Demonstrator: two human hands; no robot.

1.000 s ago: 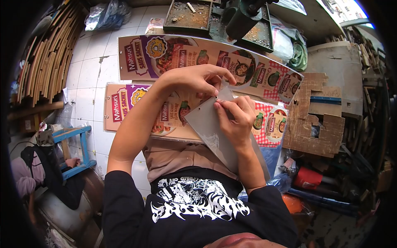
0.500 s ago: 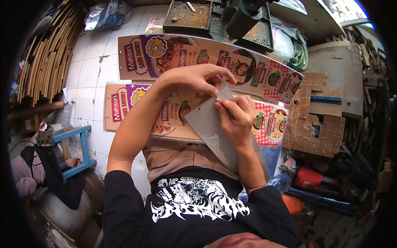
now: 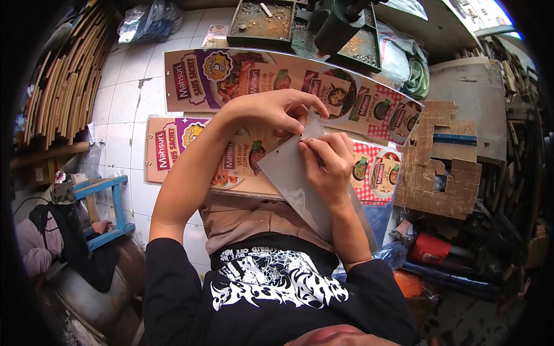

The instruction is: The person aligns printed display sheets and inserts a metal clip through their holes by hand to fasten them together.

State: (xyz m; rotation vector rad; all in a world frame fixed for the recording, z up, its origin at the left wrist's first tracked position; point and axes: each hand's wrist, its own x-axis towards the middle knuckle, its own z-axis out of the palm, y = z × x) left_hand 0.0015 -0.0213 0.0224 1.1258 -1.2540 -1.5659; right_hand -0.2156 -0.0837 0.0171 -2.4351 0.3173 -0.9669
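Observation:
A grey plastic-covered sheet [image 3: 294,176] lies slanted across my lap, with a small hole near its left corner. My left hand [image 3: 274,112] bends over the sheet's upper corner, thumb and fingers pinching at its edge. Close beside it, my right hand [image 3: 328,158] pinches a small metal bit at the same corner; it is too small to name. Beneath both hands is a printed banner [image 3: 167,150] with a red and purple design. A second printed banner [image 3: 193,81] lies beyond it.
Metal trays [image 3: 262,23] with small parts flank a dark press [image 3: 340,32] at the top. Cut brown board [image 3: 424,173] lies at right. Wooden strips [image 3: 69,81] stand at left, above a blue frame [image 3: 118,202] and another person [image 3: 43,242]. A red object [image 3: 430,248] sits lower right.
My right hand has shifted very slightly, its fingertips moving a little at the sheet's corner. My left hand holds almost still.

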